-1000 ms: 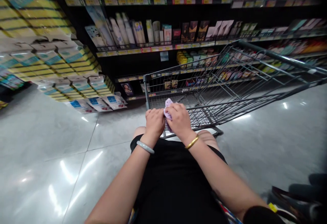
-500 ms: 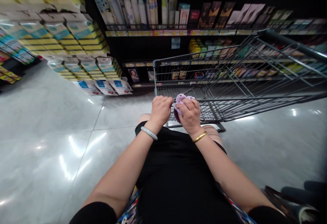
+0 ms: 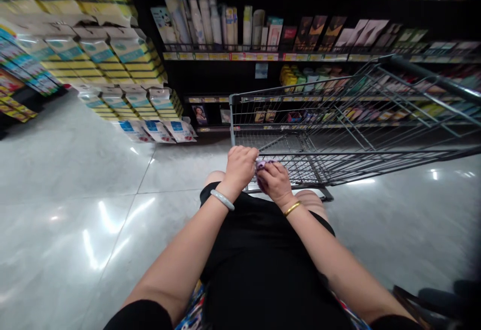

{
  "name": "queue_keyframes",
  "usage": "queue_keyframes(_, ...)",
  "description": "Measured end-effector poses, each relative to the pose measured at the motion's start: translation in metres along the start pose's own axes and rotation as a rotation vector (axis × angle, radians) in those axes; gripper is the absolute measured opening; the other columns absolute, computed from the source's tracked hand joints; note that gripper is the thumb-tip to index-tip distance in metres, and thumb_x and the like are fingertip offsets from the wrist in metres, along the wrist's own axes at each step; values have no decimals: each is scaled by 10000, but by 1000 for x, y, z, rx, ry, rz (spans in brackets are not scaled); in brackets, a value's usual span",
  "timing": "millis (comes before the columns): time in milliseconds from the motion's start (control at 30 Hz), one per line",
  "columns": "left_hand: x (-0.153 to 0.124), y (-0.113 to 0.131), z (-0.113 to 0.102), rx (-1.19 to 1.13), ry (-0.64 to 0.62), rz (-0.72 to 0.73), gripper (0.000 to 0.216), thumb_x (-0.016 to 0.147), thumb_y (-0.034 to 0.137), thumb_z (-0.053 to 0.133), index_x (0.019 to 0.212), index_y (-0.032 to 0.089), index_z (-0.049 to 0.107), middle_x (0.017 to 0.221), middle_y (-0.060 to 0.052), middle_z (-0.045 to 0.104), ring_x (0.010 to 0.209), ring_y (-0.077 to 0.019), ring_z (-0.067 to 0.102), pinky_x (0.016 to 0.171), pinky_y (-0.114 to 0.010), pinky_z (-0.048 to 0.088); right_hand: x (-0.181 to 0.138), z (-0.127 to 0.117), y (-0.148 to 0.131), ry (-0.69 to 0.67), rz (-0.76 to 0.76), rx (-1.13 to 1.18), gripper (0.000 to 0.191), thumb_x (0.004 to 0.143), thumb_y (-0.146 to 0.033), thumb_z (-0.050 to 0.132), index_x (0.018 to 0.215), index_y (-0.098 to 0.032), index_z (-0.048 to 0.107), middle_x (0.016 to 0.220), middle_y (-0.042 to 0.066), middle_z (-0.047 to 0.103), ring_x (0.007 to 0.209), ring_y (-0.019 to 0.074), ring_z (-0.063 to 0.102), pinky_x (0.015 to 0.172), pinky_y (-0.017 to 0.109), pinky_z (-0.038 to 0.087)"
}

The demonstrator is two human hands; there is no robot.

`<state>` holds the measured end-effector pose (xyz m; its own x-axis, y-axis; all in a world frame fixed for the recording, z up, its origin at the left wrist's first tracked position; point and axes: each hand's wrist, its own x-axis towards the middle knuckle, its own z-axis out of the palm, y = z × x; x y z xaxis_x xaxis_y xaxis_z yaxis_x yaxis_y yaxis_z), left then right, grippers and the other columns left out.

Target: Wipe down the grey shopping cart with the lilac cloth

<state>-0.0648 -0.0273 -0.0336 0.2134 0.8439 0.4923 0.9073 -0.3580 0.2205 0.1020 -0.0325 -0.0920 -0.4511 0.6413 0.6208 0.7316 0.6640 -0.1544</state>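
Observation:
My left hand [image 3: 240, 166] and my right hand [image 3: 275, 182] are held together in front of me, both with fingers curled. Between them they grip a small purple thing [image 3: 261, 165], mostly hidden by the fingers; I cannot make out what it is. A pale bangle circles my left wrist and a gold bangle my right. The hands hover at the near end of a wire shopping cart [image 3: 338, 134], close to its lower rail. My black clothing fills the lower middle of the view.
Dark shelves [image 3: 263, 56] with bottles, boxes and yellow price tags run across the back. A stack of blue and yellow packages [image 3: 112, 69] stands at the left. Glossy grey floor tiles [image 3: 75, 209] spread left and right. A dark bag lies at the bottom right.
The hands have closed tighter round the purple thing, so less of it shows. The view has shifted slightly, and the hands sit a little lower against the cart.

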Motion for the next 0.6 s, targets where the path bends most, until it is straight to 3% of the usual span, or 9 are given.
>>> queue_keyframes(67,0,0,0,6,4,-5,179,911,169,467,936,225,635,822,-48,655,849,-227,528,846,-381,343,-7,5,3,-31,24,8,149,877,-226,589,927,-243,728,1032,61,665,1016,222,492,906,359,436)
queue_keyframes(267,0,0,1,1,18,-3,162,911,190,476,933,223,633,812,-55,643,854,-234,524,846,-385,344,2,1,0,48,52,35,179,887,-231,578,995,-246,720,1146,76,632,1106,235,463,962,374,408)
queue_keyframes(467,0,2,1,9,2,-4,173,917,185,459,923,224,628,805,-50,639,844,-231,519,856,-389,349,-13,11,9,-40,42,2,170,880,-200,570,897,-255,731,985,49,668,944,205,492,886,339,436)
queue_keyframes(600,-1,2,0,12,-6,-9,186,916,182,451,944,231,629,821,-56,643,862,-237,523,863,-395,347,-6,-4,10,57,93,49,183,879,-183,561,909,-239,732,1013,69,644,976,213,497,900,360,440)
